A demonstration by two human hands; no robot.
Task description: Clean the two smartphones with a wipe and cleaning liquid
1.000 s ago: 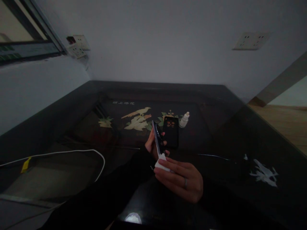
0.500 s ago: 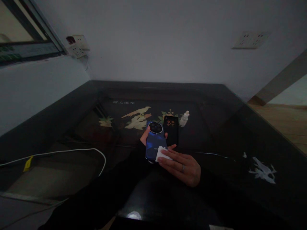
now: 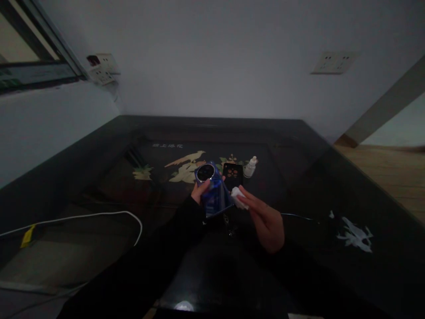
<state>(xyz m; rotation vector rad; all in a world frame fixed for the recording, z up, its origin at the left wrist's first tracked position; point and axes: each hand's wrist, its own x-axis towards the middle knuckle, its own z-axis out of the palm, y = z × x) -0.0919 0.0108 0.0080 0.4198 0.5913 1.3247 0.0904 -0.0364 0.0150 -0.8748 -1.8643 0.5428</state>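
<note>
A blue smartphone (image 3: 215, 195) with a large round camera ring is gripped by my left hand (image 3: 199, 190), its back facing up and its body tilted. My right hand (image 3: 265, 219) pinches a folded white tissue (image 3: 239, 198) at the phone's right edge. Whether the tissue touches that edge, I cannot tell. Just behind the hands lies a black phone case (image 3: 233, 173) with round holes at its top. A small white dropper bottle (image 3: 250, 167) stands to the right of the case.
The glossy dark table (image 3: 212, 274) carries a printed bird and flower picture. A white cable (image 3: 99, 214) with a yellow tag (image 3: 28, 236) runs along the left. Crumpled white scraps (image 3: 356, 235) lie at the right. Wall sockets (image 3: 335, 62) sit above the table's back edge.
The phone has turned in my left hand, its lower end swinging right. My right hand has moved the tissue from the phone's lower back up and right to its side edge.
</note>
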